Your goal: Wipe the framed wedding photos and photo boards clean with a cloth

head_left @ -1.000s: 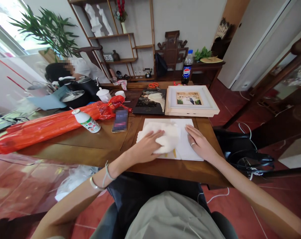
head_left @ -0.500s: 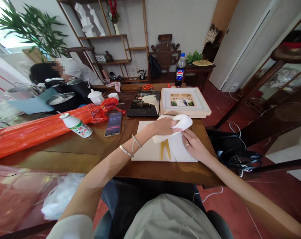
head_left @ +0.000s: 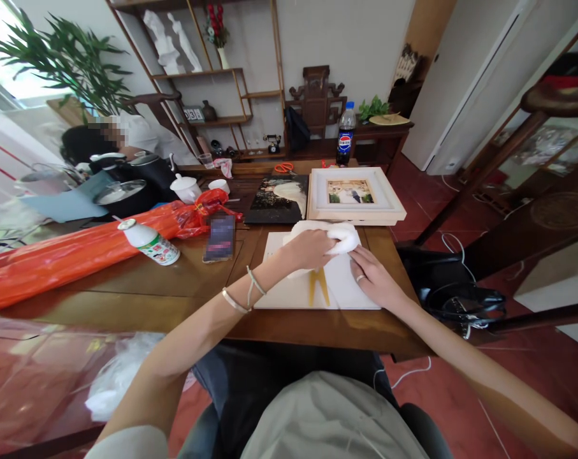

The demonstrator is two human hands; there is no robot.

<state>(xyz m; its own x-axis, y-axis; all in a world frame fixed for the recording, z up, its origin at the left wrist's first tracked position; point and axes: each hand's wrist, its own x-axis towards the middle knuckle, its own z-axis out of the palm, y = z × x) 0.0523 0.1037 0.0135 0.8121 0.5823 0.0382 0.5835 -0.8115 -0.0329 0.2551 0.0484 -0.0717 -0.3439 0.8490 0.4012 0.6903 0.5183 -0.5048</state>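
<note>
A white cloth [head_left: 345,238] is bunched in my left hand [head_left: 312,248], whose fingers are closed around it. The cloth lies over the upper part of a flat white board [head_left: 281,298] at the table's near edge. My right hand [head_left: 373,278], wearing a ring, rests flat on the board's right side with its fingers stretched out, the tips close to the cloth. Below the cloth, a yellow shape like an upside-down V [head_left: 319,287] shows on the board; its top is covered.
Behind the board are a dark photo panel [head_left: 278,201] and a white picture frame [head_left: 387,201]. Left of it lie a phone [head_left: 219,237], a white bottle [head_left: 150,242] and a long red-wrapped bundle [head_left: 88,245]. Orange-handled scissors [head_left: 283,167] and a cola bottle [head_left: 345,137] stand farther back. A person [head_left: 140,134] is at far left.
My left hand has shifted the cloth slightly to the left across the board. My right hand has stayed nearly in place.
</note>
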